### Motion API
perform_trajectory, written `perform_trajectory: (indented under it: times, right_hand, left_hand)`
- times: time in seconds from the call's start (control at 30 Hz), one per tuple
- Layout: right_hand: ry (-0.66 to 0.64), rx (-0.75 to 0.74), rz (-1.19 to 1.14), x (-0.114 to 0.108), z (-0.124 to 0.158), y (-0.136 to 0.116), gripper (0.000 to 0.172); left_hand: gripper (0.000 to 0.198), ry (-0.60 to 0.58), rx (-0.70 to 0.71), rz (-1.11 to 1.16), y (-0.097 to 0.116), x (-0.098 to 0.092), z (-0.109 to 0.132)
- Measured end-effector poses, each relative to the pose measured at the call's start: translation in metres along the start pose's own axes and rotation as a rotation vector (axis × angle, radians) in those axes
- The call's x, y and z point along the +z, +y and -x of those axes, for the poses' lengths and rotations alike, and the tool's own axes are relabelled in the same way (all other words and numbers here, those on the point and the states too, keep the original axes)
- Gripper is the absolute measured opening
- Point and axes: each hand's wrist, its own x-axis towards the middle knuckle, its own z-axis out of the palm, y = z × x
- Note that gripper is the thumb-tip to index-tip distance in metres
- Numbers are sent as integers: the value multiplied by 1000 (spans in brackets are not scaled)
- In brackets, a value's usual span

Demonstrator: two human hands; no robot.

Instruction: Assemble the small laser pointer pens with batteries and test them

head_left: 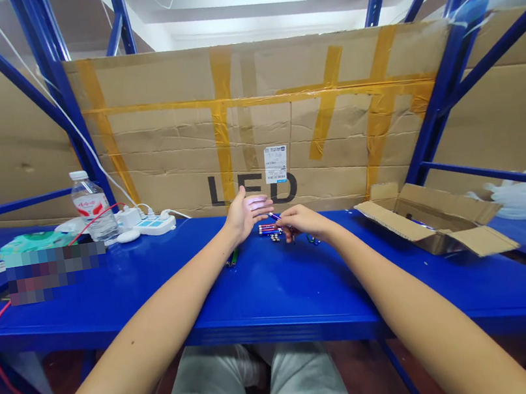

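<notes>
Past the blue shelf's front edge (283,329), bare surface runs between the forearms. The left hand (244,215) lies spread, palm up. The right hand (302,221) pinches a thin piece (274,216) just above the small cylinders (268,228), with the cardboard wall (333,134) close behind and the carton (435,224) well apart.

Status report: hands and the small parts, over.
Left hand open, palm up. Right hand pinches thin stick over small parts. Cardboard box stands apart.

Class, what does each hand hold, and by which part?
The right hand pinches a thin stick by its end, with the fingertips only; what it is cannot be told. The left hand lies open, palm up, gripping nothing.
</notes>
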Motion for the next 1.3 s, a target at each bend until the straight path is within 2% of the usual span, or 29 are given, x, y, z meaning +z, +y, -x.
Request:
perform_trajectory:
  times: [0.2, 0.37, 0.97, 1.17, 1.3]
  right_hand:
    - [23, -85, 74, -5, -8, 11, 26]
    - [38, -89, 129, -7, -6, 7, 25]
    - [29, -95, 236, -4, 2, -3, 31]
    - [53, -100, 244, -5, -2, -1, 22]
    - [60, -89, 269, -5, -3, 0, 22]
  left_hand:
    - [67, 40, 17, 49, 0, 2, 0]
    - [65, 106, 60, 93, 0, -2, -4]
    - [64, 146, 56, 98, -2, -5, -6]
    - [67, 150, 39, 64, -1, -4, -5]
    - [69, 149, 40, 71, -1, -4, -5]
